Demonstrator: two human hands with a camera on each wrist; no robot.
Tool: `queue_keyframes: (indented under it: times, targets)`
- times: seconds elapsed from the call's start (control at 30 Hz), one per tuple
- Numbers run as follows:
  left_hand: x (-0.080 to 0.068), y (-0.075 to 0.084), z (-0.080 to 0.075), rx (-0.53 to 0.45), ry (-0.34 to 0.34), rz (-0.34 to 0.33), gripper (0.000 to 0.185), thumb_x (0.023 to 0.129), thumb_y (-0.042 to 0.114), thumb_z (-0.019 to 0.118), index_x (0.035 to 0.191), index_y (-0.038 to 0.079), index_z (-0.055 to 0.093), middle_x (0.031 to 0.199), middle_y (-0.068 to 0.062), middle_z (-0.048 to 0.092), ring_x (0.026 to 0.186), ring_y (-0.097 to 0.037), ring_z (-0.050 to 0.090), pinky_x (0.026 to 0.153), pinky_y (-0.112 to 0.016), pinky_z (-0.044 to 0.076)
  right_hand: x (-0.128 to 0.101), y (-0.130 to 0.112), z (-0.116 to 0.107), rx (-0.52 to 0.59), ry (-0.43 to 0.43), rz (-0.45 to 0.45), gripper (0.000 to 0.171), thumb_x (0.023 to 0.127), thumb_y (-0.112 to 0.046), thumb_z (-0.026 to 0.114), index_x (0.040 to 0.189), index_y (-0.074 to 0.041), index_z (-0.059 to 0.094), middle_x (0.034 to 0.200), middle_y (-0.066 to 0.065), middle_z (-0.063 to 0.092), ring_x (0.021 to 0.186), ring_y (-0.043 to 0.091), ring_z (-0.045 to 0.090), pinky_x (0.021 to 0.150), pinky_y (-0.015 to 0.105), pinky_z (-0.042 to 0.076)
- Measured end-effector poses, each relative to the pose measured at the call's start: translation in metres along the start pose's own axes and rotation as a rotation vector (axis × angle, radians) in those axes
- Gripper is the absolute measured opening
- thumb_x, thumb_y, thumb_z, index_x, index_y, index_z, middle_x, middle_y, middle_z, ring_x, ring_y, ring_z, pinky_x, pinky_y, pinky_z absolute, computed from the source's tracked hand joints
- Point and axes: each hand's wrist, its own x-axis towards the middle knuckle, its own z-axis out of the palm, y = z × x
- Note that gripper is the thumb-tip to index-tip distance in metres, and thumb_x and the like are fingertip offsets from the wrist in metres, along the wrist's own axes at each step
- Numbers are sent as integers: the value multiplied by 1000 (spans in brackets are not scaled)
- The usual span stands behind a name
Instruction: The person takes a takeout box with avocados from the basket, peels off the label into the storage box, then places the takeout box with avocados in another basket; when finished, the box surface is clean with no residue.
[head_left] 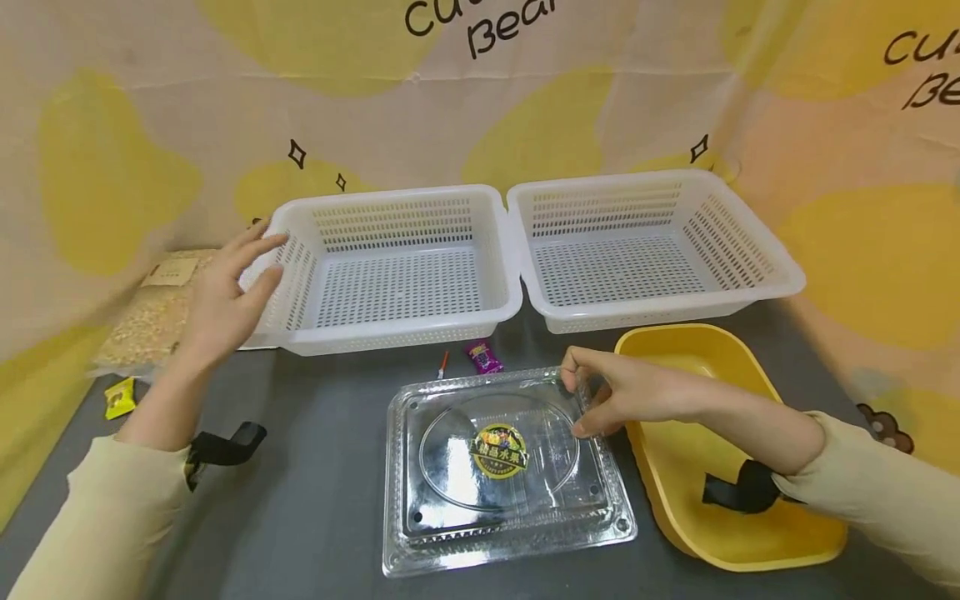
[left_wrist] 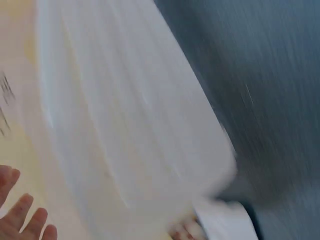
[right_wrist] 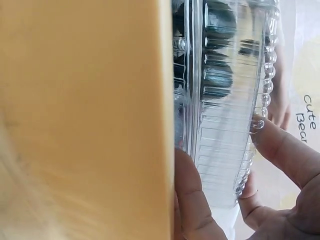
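Observation:
A clear plastic fruit box (head_left: 450, 492) with a round yellow-and-black label lies closed on the dark table. At its far right corner, my right hand (head_left: 626, 390) pinches the rim between thumb and fingers. The right wrist view shows fingers (right_wrist: 192, 200) along the ribbed side of the same box. My left hand (head_left: 228, 296) is raised beside the left end of a white perforated basket (head_left: 397, 333), its fingers loosely spread and holding nothing. In the blurred left wrist view, left fingertips (left_wrist: 32, 222) appear near that basket's side.
A second white basket (head_left: 675, 304) stands against the first. A yellow basin (head_left: 675, 508) sits under my right forearm. Behind the box lie a purple wrapped candy (head_left: 483, 357) and a small orange-red stick (head_left: 443, 364). At left are a yellow packet (head_left: 120, 398) and a grain-filled bag (head_left: 146, 321).

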Motion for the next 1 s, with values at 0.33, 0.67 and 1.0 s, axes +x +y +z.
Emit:
queue_keyframes:
  times: [0.33, 0.67, 1.0]
  targets:
    - [-43, 77, 64, -49, -350, 413, 44, 91, 7, 68, 134, 12, 62, 149, -9, 53, 138, -29, 50, 116, -35, 39, -3, 1, -1, -16, 11, -1, 44, 83, -21, 79, 113, -11, 49, 103, 14, 51, 62, 18, 54, 62, 30, 52]
    - [-57, 88, 85, -95, -726, 400, 57, 87, 29, 75, 141, 27, 55, 155, -3, 45, 142, -27, 45, 110, -54, 44, -2, 4, -1, -23, 19, 7, 44, 82, -22, 80, 113, -13, 49, 114, 17, 50, 65, 20, 60, 63, 31, 52]
    - [-59, 79, 92, -121, -927, 302, 68, 80, 42, 79, 142, 37, 52, 161, -5, 34, 148, -33, 33, 109, -66, 36, -2, 1, 0, -38, 34, 15, 45, 81, -23, 81, 113, -13, 50, 121, 19, 49, 67, 19, 60, 65, 31, 52]
